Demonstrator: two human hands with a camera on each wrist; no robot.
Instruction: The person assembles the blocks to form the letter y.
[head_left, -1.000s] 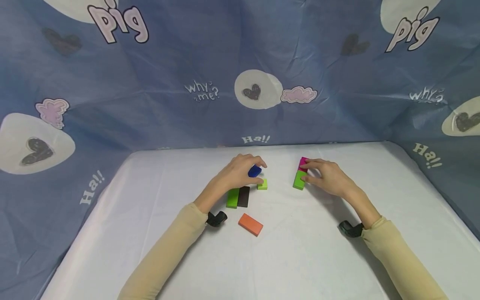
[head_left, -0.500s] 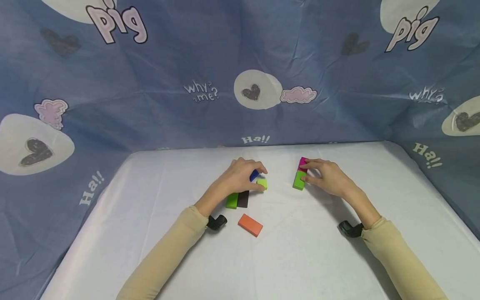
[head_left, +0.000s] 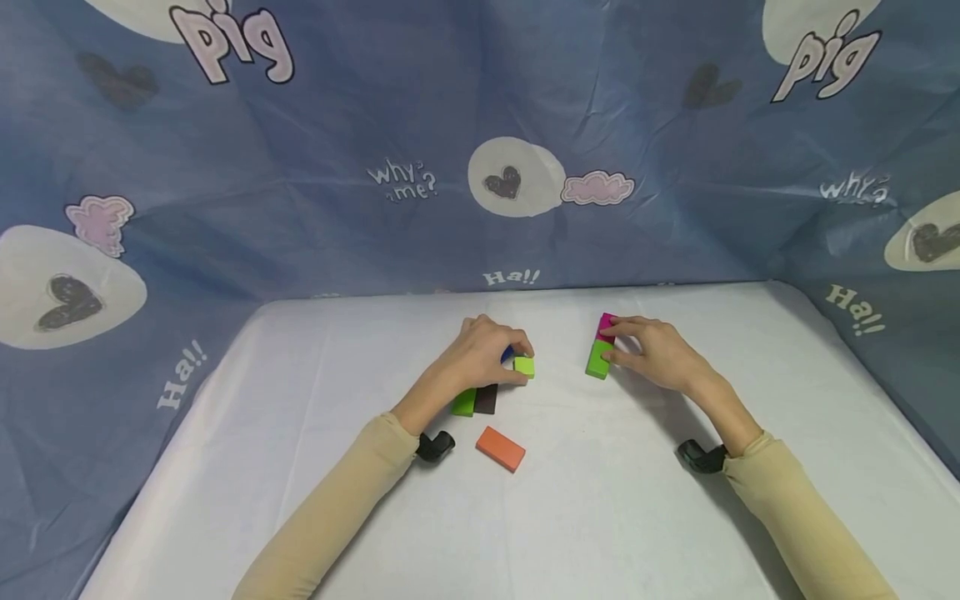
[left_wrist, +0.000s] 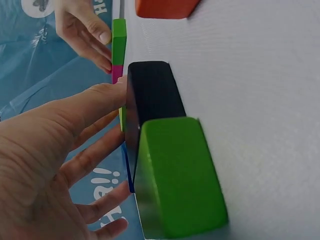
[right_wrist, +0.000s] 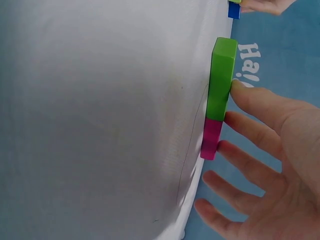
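Observation:
My left hand (head_left: 483, 354) pinches a small lime cube (head_left: 524, 367) between thumb and forefinger. Whether the cube is off the table cannot be told. Behind these fingers a blue block (head_left: 506, 353) is mostly hidden. Under the left wrist, a green block (left_wrist: 182, 175) and a black block (left_wrist: 156, 92) lie side by side, partly covered by the hand in the head view. My right hand (head_left: 654, 354) touches the right side of a green block (right_wrist: 221, 80) and a magenta block (right_wrist: 211, 137) with its fingertips. Those two blocks stand end to end in a row.
An orange block (head_left: 501, 449) lies closer to me, below the black block. White cloth (head_left: 585, 517) covers the table. A blue patterned cloth (head_left: 360, 233) rises behind its far edge and along the sides.
My left thumb and forefinger have moved down and closed in around the lime cube. The palm now covers more of the blue block. My right hand has stayed at the green and magenta blocks.

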